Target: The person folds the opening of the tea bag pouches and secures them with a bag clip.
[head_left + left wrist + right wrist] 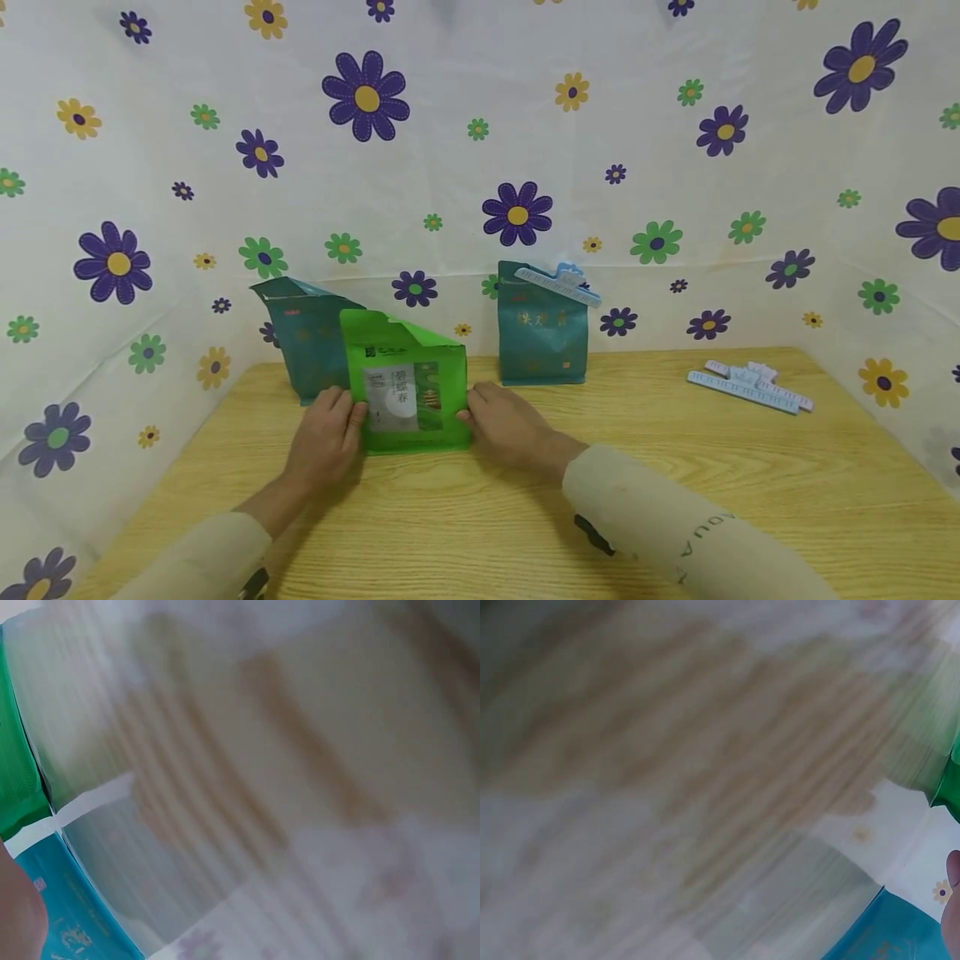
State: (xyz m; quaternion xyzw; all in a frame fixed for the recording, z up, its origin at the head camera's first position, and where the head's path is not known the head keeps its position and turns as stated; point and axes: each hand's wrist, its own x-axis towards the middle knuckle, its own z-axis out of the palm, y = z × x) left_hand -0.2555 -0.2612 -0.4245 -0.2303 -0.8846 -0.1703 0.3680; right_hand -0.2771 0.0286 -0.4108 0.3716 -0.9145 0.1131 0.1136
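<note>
A bright green tea bag (pixel 412 437) stands upright toward the front of the table, its top slanting down to the right. My left hand (pixel 327 437) grips its left side, thumb at the front edge. On the opposite side, my right hand (pixel 510 425) holds the right edge with curled fingers. Behind it to the left stands a teal tea bag (pixel 307 333), partly hidden, its top slanted too. The green bag shows at the left border of the left wrist view (pixel 19 772) and at the right border of the right wrist view (pixel 951 784).
Further back, another teal bag (pixel 543 346) stands with a light blue sealing clip (pixel 558 285) across its tilted top. At the right of the wooden table (pixel 645 500) lie a blue clip (pixel 742 393) and a pale pink clip (pixel 791 400), overlapping. A flowered cloth (pixel 450 50) encloses the back and sides.
</note>
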